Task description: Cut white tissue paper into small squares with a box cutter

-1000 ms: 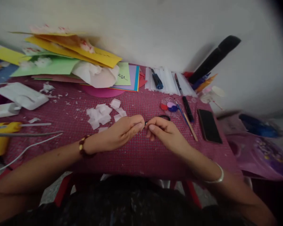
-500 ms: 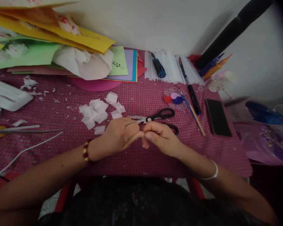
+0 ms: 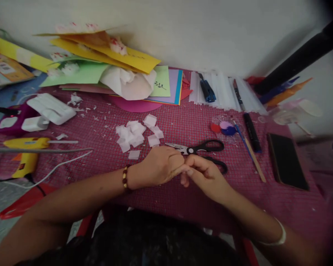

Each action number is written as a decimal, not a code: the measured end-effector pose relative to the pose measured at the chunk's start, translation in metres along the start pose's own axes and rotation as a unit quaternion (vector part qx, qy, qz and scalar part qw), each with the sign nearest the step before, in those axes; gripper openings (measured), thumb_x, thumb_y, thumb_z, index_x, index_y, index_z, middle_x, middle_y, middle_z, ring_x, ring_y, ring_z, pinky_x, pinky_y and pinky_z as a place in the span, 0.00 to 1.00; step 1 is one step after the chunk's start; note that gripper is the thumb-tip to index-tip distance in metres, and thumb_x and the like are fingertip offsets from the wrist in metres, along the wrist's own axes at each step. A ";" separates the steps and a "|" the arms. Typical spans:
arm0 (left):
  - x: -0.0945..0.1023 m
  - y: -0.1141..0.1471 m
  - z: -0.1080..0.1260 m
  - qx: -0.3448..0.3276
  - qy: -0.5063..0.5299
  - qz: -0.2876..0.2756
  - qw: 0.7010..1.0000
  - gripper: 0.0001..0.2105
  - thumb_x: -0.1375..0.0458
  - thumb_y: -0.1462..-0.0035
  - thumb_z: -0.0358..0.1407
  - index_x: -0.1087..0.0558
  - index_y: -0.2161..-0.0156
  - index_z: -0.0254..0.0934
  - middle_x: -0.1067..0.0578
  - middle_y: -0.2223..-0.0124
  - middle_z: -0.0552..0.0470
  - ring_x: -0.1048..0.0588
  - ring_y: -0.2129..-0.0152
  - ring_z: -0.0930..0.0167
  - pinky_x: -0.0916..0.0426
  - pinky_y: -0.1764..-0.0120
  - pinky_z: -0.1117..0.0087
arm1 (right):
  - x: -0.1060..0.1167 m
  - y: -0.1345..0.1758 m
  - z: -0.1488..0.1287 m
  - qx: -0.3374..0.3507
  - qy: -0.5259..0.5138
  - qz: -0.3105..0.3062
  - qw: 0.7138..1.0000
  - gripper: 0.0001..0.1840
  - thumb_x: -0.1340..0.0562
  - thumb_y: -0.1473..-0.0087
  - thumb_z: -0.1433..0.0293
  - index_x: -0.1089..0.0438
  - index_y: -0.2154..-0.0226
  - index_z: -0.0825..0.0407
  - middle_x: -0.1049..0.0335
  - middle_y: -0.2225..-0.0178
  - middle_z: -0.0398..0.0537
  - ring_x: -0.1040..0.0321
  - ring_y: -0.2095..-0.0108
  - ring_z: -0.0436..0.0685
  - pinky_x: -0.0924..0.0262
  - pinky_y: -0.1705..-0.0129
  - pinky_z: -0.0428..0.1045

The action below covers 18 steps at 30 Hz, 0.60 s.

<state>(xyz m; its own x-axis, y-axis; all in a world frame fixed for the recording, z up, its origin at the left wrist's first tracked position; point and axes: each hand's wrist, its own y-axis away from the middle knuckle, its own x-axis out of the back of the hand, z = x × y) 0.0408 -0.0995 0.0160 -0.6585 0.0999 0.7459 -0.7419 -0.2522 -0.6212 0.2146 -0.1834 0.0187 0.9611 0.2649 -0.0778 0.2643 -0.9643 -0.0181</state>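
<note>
My left hand (image 3: 159,166) is closed, its fingertips meeting those of my right hand (image 3: 207,177) above the near part of the table. The right thumb and fingers are pinched together at the same spot. Whatever lies between the fingertips is hidden or too small to name. Just beyond the hands, black-handled scissors (image 3: 192,149) lie on the checked tablecloth, partly covered by my right hand. Left of the scissors is a loose pile of small white paper squares (image 3: 131,135), with a few lying apart from it.
A yellow glue gun (image 3: 29,153) and a white charger (image 3: 54,109) with cables lie at left. Coloured paper cards (image 3: 100,55) are stacked against the wall. To the right are a box cutter (image 3: 207,88), a paint palette (image 3: 224,127), a paintbrush (image 3: 249,153), a black marker (image 3: 252,133) and a phone (image 3: 288,160).
The view has swung left, so the glue gun and charger show more fully. Both hands stay pinched together, with only a slight shift of the right fingers.
</note>
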 end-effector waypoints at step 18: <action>0.074 0.005 -0.068 0.323 0.020 -0.117 0.939 0.14 0.47 0.35 0.37 0.34 0.73 0.36 0.33 0.77 0.57 0.37 0.78 0.75 0.47 0.72 0.71 | 0.030 -0.014 0.008 0.034 0.178 0.105 0.978 0.08 0.44 0.42 0.69 0.28 0.67 0.49 0.27 0.75 0.42 0.30 0.74 0.51 0.35 0.71 0.48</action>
<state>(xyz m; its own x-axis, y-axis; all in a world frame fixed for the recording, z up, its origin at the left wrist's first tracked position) -0.0202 -0.0275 0.0513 -0.5008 0.2579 0.8263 -0.6442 -0.7486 -0.1568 0.2390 -0.1621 0.0083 0.9635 0.0346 0.2656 0.0647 -0.9923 -0.1057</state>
